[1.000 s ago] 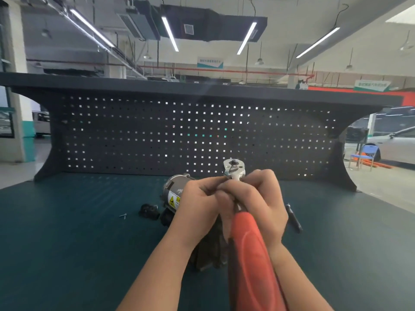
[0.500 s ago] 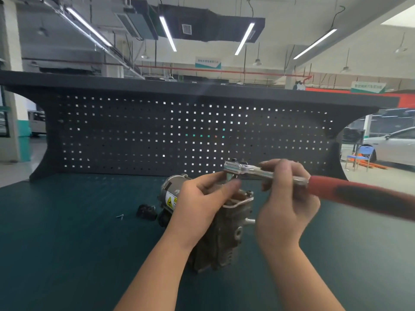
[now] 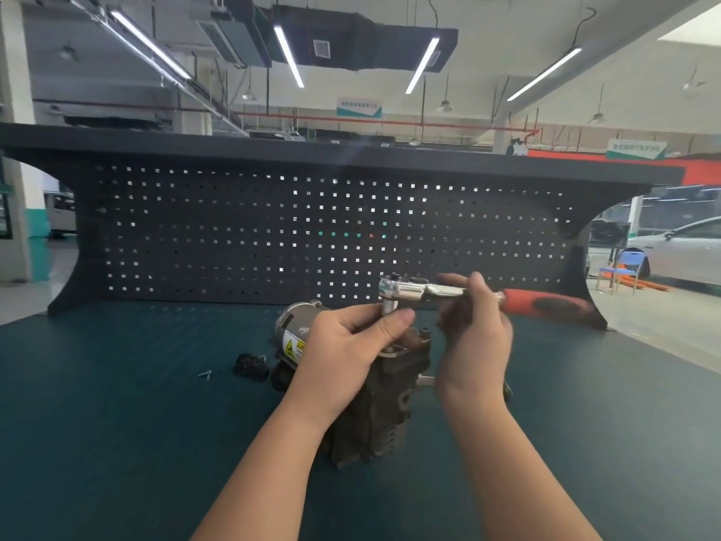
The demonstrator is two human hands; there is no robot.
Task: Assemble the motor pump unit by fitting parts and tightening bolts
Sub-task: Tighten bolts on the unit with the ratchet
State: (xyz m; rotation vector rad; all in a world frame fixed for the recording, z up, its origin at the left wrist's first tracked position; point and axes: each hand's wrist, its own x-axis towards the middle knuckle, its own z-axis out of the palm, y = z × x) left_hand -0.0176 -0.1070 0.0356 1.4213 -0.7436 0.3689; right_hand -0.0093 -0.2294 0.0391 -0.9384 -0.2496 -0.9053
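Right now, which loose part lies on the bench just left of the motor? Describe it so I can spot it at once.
Start at the silver motor with the yellow warning label, lying on the green bench mat in front of the pegboard. Just left of its lower end lies a small black part. It is dark and chunky, unlike the tiny shiny screw further left.

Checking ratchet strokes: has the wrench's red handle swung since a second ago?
Yes. The red handle pointed toward the camera; now it points right, along the pegboard, its head above the pump unit.
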